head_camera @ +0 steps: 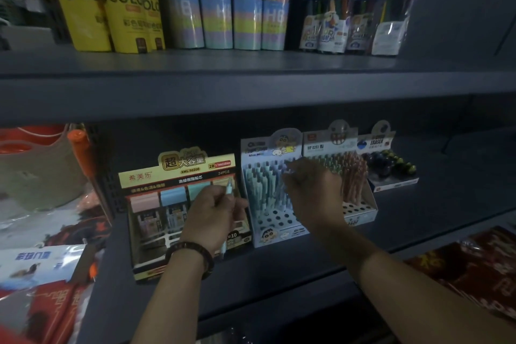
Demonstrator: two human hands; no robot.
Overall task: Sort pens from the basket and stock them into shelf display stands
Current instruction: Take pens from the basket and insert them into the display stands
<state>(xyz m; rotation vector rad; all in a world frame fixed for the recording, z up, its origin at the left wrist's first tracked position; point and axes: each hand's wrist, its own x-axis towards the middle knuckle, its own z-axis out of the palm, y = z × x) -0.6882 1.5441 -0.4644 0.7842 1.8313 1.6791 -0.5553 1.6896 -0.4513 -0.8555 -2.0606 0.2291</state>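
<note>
Left grip: your left hand (213, 211) is clenching a pale pen (229, 193), upright, its tip poking above your fist and its tail showing below your wrist; it is hovering in front of the lead-refill box (156, 204), at 9 o'clock of the cartoon stand (275, 190).
Right grip: your right hand (312, 190) is reaching over the cartoon stand, fingers curled toward the pens at its back; blur is hiding whether it is pinching one, so I cannot tell.
Step in hand: you are likely seating pens in the cartoon stand. Keep the pen vertical, aim for an open hole in the front rows toward 6 o'clock, and let the right hand steady the neighbours so none are tipping.
Cartoon stand: it is holding teal and grey-blue pens (262, 179) in the rear rows; the front holes are showing dark and open.
Next stand: at 3 o'clock, the pink-pen stand (360, 204) is carrying green and pink pens at the back, with open holes in front.
Eraser box: the eraser box (391, 167) at far 3 o'clock is holding dark round pieces.
Basket: a beige basket (36, 176) is sitting at 9 o'clock; its contents are not visible.
</note>
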